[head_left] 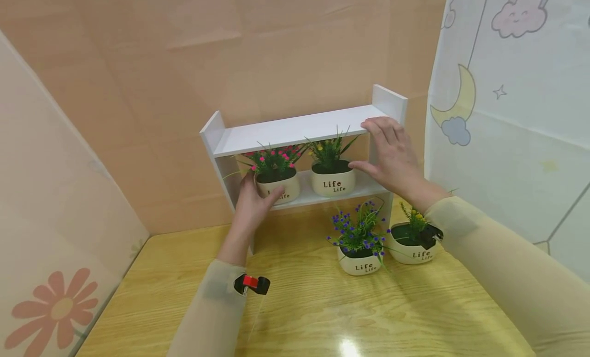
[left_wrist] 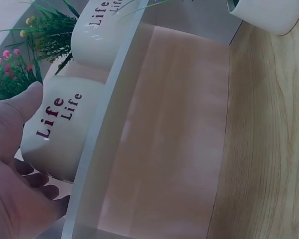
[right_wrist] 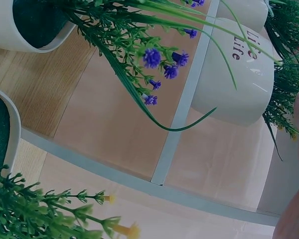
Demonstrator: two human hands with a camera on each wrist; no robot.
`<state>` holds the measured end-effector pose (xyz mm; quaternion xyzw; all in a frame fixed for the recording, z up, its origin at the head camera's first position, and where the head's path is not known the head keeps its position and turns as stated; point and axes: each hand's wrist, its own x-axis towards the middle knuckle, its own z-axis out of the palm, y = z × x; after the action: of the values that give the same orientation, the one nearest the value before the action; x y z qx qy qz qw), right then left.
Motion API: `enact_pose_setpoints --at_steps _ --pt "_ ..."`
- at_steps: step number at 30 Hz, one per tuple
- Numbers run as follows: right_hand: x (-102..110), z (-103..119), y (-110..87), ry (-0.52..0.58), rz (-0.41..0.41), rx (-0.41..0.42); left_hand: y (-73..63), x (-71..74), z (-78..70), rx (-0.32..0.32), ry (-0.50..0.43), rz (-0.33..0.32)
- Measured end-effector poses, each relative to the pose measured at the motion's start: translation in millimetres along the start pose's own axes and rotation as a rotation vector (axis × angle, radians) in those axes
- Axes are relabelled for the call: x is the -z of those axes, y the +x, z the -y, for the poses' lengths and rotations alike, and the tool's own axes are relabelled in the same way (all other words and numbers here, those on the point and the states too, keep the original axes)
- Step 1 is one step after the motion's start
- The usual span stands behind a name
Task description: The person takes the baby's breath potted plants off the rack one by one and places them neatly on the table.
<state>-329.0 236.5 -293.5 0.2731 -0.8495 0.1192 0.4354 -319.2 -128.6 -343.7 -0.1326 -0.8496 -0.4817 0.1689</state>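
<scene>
Wood-grain table [head_left: 295, 306] bears a white two-tier shelf [head_left: 295, 129]; pink-flowered "Life" planter [left_wrist: 65, 129] sits on the lower tier; left hand [head_left: 251, 203] grips its side and front, apparently for control; right hand [head_left: 392, 154], loosely spread, rests on the upper tier's edge, perhaps steadying

My head view looks forward-down at the shelf [head_left: 295, 129]; both wrist views, close and tilted, share its pots [head_left: 333, 187].
</scene>
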Motion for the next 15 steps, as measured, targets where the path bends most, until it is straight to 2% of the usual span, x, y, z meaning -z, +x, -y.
enact_pose_setpoints --at_steps 7,15 --pt "0.1 -0.4 0.8 0.001 -0.002 0.0 5.4 -4.0 -0.1 0.006 -0.069 0.003" --pt "-0.5 -0.8 0.3 -0.008 0.004 0.015 7.7 -5.7 2.4 0.043 -0.123 0.022"
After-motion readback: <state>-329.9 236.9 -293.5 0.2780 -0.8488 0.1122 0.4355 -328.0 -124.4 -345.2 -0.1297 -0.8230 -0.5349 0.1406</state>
